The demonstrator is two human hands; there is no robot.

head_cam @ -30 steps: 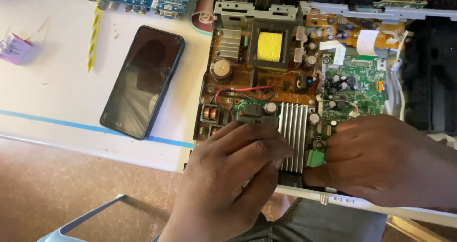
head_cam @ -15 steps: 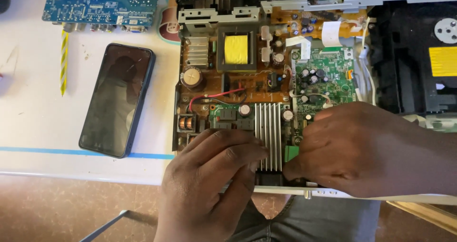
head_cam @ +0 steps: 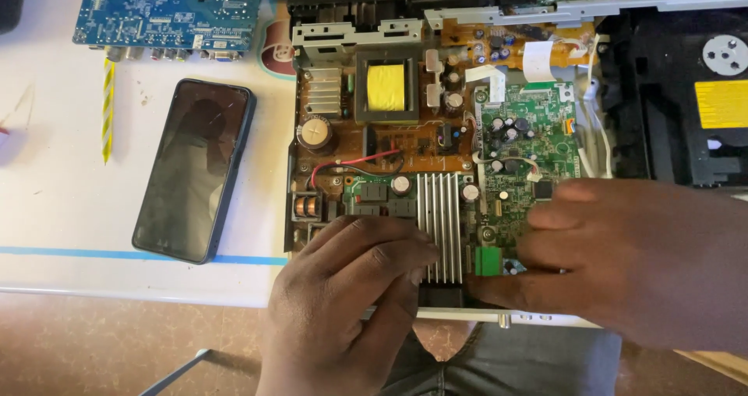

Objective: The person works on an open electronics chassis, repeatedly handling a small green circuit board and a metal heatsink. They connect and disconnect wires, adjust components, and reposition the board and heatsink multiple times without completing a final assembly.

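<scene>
Low in the frame, the left hand [head_cam: 347, 302] and right hand [head_cam: 623, 259] press loosely curled fingers onto the opened device's near edge, beside the ribbed metal heat sink [head_cam: 442, 217]. Farther left lies a dark phone [head_cam: 195, 170] on the white surface [head_cam: 62, 209].

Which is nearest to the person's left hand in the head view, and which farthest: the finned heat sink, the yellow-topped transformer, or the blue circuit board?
From the left hand:
1. Finned heat sink, touching its fingertips.
2. Yellow-topped transformer, farther up the brown board.
3. Blue circuit board, top left on the table.
</scene>
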